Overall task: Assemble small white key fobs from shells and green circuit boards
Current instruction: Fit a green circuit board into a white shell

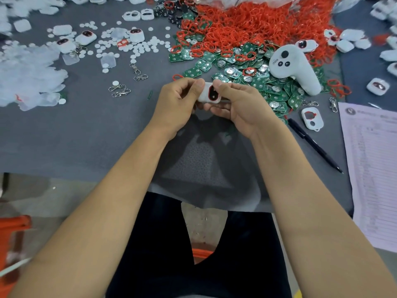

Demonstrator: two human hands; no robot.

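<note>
A small white key fob with a red-rimmed dark window sits between both hands above the grey table. My left hand pinches its left end with thumb on top. My right hand grips its right side, thumb pressing the top edge and fingers curled underneath. Behind the hands lies a heap of green circuit boards, and behind that a big pile of red rubber rings. An open white shell with a red ring lies to the right.
A white hand controller rests on the boards. Metal clasps and several white discs lie at the left, beside clear plastic bags. Finished fobs sit at the back left. A black pen and a printed sheet lie at the right.
</note>
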